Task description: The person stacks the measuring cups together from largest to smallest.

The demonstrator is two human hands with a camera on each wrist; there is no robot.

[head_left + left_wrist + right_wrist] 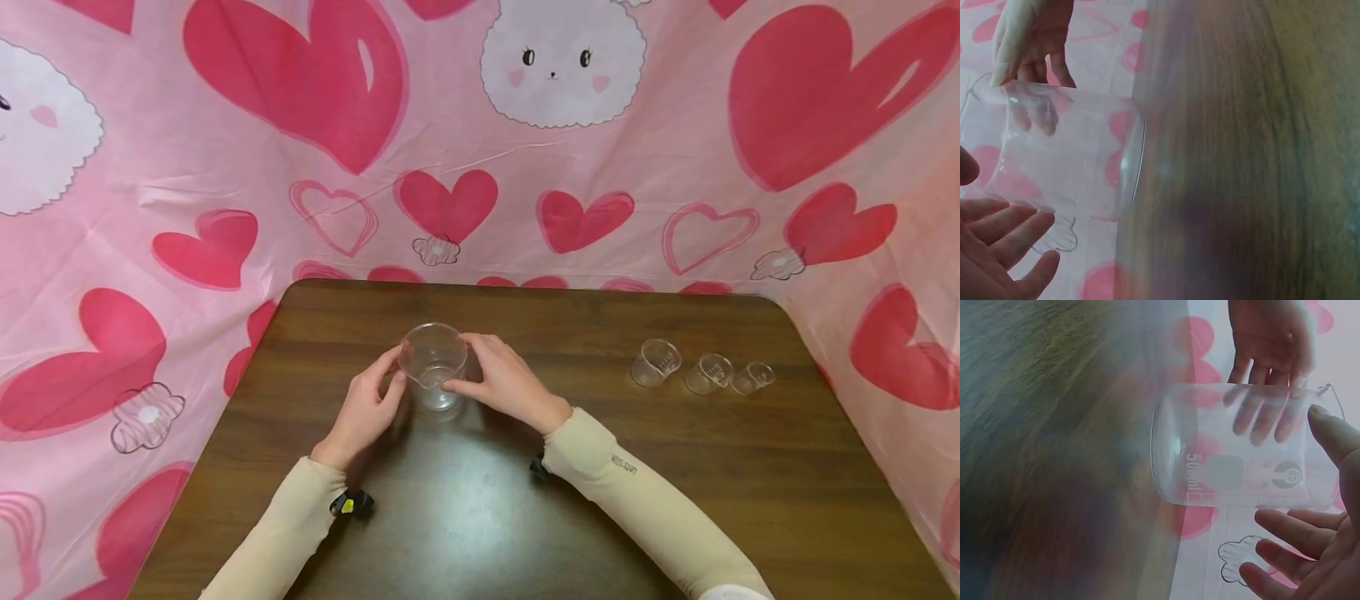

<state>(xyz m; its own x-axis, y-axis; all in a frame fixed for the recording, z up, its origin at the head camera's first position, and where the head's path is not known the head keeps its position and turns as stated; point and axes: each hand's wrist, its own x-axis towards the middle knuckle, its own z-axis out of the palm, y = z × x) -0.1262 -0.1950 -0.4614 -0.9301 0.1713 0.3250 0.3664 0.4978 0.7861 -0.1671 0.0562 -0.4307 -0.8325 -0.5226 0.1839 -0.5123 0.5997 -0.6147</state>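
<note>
A large clear glass beaker [432, 367] with a pouring lip stands upright between both hands in the head view. White 500 ml print shows on the beaker [1229, 450] in the right wrist view. My left hand [367, 408] holds its left side near the rim, thumb in front and fingers behind. From the other side my right hand [510, 383] grips it, the thumb across the front wall and the fingers at the back. Through the glass in the left wrist view, fingers of the right hand [1035, 44] show. The beaker's base is close over the table.
Three smaller glass beakers stand in a row on the right, shrinking rightward: the largest [655, 364], the middle one [708, 375] and the smallest [752, 379]. The brown wooden table [480, 533] has a pink heart-print cloth [465, 150] hanging behind and beside it.
</note>
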